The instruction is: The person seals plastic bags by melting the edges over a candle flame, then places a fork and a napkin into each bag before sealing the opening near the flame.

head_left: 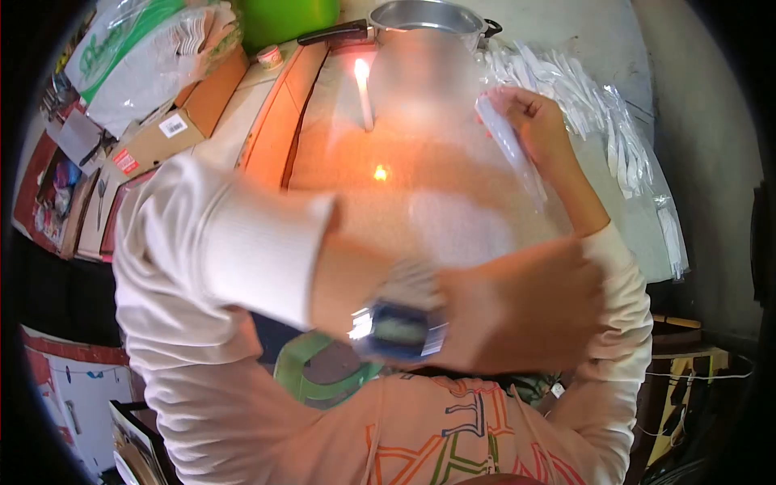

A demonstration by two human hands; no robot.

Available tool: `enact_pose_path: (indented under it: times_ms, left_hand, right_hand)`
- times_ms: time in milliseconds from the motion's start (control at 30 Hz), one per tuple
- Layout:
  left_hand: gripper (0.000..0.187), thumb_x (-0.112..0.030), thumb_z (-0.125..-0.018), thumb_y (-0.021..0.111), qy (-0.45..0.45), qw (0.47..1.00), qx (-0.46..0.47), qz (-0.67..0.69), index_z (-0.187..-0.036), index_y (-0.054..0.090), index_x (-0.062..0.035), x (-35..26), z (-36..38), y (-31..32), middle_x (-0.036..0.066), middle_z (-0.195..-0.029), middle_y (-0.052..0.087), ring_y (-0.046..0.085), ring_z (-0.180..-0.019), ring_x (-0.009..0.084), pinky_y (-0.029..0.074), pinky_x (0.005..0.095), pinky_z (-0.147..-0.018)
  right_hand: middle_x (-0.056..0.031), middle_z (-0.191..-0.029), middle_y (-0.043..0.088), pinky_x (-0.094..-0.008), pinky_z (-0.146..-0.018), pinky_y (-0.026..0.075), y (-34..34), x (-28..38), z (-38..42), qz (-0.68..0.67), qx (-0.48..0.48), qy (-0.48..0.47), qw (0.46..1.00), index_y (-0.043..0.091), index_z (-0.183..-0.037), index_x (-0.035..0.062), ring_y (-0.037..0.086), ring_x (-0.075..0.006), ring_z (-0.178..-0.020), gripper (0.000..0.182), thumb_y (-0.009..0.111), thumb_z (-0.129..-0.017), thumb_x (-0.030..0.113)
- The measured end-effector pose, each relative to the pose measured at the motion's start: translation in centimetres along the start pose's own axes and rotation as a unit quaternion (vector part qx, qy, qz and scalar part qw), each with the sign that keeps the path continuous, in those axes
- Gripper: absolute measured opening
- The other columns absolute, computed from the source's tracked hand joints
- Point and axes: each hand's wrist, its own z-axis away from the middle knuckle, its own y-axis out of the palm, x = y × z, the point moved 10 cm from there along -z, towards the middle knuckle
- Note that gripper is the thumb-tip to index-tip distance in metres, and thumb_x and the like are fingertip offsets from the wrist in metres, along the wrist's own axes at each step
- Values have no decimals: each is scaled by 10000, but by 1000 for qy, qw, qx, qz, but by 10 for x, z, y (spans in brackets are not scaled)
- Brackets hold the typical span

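Observation:
My left arm, with a digital watch (400, 327) on its wrist, crosses low in front of my body to the right. My left hand (537, 303) is smeared by motion and its fingers are hidden. Farther forward, my right hand (529, 121) pinches a slim clear plastic sleeve (508, 137) with something whitish in it, slanting down over the table. A lit white candle (366, 105) stands upright left of that hand. Just right of it lies a pile of similar plastic sleeves (622, 145) with white contents, too overlapped to make out singly.
A metal pot (428, 14) with a dark handle stands at the back. On the left are a cardboard box (182, 117), plastic bags (153, 61) and a small cup (270, 56). The table (339, 158) shows a bright spot below the candle. A blurred patch hides part of its back.

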Motion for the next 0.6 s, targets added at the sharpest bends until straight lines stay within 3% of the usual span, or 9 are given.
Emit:
enact_pose_path:
  times_ms: [67, 200, 233, 433, 533, 600]
  left_hand:
    - [165, -232, -636, 566, -18, 996, 65, 62, -708, 525, -89, -6, 42, 23, 26, -739, 480, 518, -785, 163, 399, 273, -644]
    - [136, -166, -673, 578, -101, 963, 247, 47, -747, 537, -60, 38, 109, 51, 38, -753, 505, 543, -743, 176, 436, 282, -644]
    - [102, -148, -706, 585, -82, 968, 233, 36, -702, 576, -46, 44, 114, 47, 45, -720, 568, 576, -723, 186, 440, 279, -603]
    - [138, -176, -736, 596, -93, 967, 228, 64, -708, 537, -54, 75, 136, 41, 45, -715, 515, 548, -695, 189, 450, 293, -629]
    - [197, -186, -802, 587, -183, 965, 166, 88, -677, 529, -45, 117, 167, 31, 62, -668, 510, 549, -649, 214, 456, 331, -588]
    - [178, -159, -847, 599, -330, 908, 200, 164, -758, 580, -6, 152, 199, 36, 97, -705, 577, 582, -640, 205, 471, 312, -581]
  right_hand:
    - [-35, -842, 664, -221, -642, 463, 5, -4, 2, 9, 29, -5, 1000, 646, -994, -18, 583, -77, -719, 221, 603, -883, 168]
    - [5, -813, 643, -199, -630, 453, 29, 0, -4, 34, 70, -18, 997, 649, -991, 3, 563, -57, -709, 218, 596, -891, 189]
    - [0, -816, 647, -200, -631, 452, 36, 1, -6, 32, 74, -3, 997, 651, -988, 1, 563, -55, -710, 220, 598, -889, 190]
    - [0, -785, 641, -199, -624, 447, 65, 7, -19, 41, 100, 38, 993, 658, -964, 2, 555, -48, -690, 217, 595, -886, 194]
    - [4, -777, 636, -202, -619, 446, 71, 8, -23, 47, 103, 50, 992, 658, -954, 2, 553, -47, -684, 211, 596, -885, 192]
    - [4, -778, 637, -206, -619, 449, 78, 8, -25, 58, 115, 58, 990, 659, -952, 2, 553, -47, -685, 209, 600, -882, 190]
